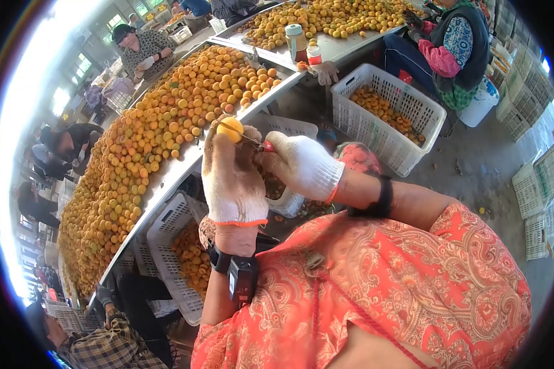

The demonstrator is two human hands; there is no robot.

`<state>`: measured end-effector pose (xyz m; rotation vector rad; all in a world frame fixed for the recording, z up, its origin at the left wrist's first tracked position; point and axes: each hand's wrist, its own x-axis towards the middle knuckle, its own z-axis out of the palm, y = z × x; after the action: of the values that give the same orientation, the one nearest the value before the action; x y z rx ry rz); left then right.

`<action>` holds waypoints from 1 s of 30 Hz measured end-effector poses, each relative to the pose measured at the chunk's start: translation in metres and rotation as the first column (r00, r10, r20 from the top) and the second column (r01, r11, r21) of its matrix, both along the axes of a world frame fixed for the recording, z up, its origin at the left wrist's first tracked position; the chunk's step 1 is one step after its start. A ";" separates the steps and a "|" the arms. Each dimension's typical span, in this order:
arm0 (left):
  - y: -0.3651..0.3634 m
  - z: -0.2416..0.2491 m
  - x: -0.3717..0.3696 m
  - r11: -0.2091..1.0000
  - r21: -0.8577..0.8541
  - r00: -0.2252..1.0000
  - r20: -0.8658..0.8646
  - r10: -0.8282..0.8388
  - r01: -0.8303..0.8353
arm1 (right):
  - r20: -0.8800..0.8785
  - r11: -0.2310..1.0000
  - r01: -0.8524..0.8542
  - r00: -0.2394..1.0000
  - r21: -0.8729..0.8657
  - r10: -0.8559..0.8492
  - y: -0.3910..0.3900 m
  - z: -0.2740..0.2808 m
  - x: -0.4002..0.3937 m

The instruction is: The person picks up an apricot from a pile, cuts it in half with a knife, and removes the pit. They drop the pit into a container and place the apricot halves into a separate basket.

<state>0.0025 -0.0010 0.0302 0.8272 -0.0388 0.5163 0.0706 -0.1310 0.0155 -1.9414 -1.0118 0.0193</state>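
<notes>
My left hand (232, 178), in a soiled white work glove with an orange cuff, holds up a yellow-orange apricot (230, 130) between its fingertips. Closed around the red handle (268, 146) of a small knife is my right hand (301, 165), gloved the same way. The thin blade runs from the handle toward the apricot and overlaps its lower edge in this view. Both hands are close together in front of my chest, just off the table's near edge. Beyond them lies a large heap of whole apricots (160, 123) on the metal table (177, 167).
White plastic crates with cut apricots stand below the table: one crate (421, 104) at right, another (161, 240) at lower left, one partly behind my hands. A bottle (296, 44), a jar (314, 54) and a glove (325, 72) rest on the table corner. Several people sit around.
</notes>
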 end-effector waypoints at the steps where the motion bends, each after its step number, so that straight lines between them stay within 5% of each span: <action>1: 0.000 -0.002 0.002 1.000 0.001 1.000 0.001 -0.001 0.001 | 0.001 1.000 0.001 1.000 0.001 -0.001 0.000 0.000 0.000; 3: 0.000 -0.005 0.005 0.982 0.107 0.987 -0.027 0.159 -0.155 | 0.036 1.000 -0.013 0.999 0.002 0.013 0.000 -0.002 0.000; 10: -0.001 -0.004 0.007 0.986 -0.166 0.991 -0.134 0.000 -0.022 | 0.025 0.996 -0.011 1.000 -0.084 0.013 -0.003 -0.005 0.000; 13: 0.003 -0.010 0.011 0.991 -0.132 0.985 -0.174 -0.001 -0.022 | 0.137 1.000 0.028 0.990 -0.014 -0.026 -0.004 -0.013 0.001; 22: 0.023 -0.006 -0.001 0.969 -0.106 0.953 -0.233 0.194 -0.223 | -0.092 0.967 -0.125 0.990 -0.222 0.107 -0.041 0.018 -0.005; 25: 0.015 -0.010 -0.008 0.976 0.202 0.966 -0.225 0.124 -0.078 | -0.360 0.986 0.044 0.933 0.159 0.016 -0.042 0.020 -0.002; 26: 0.004 -0.006 -0.010 0.978 0.200 0.966 -0.237 0.107 -0.059 | -0.293 0.988 0.079 0.955 0.130 -0.037 -0.044 0.027 0.001; 28: -0.017 0.000 -0.015 0.879 0.474 0.968 -0.242 0.071 0.054 | -0.305 0.988 0.107 0.950 0.113 -0.068 -0.038 0.032 0.002; 30: -0.027 -0.008 -0.014 0.883 0.466 0.969 -0.238 0.059 0.061 | -0.392 0.975 -0.015 0.914 0.224 0.104 -0.028 0.018 0.005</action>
<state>-0.0117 -0.0279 0.0225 1.3667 0.0681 0.4025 0.0754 -0.1589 0.0334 -1.6180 -0.7610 0.3200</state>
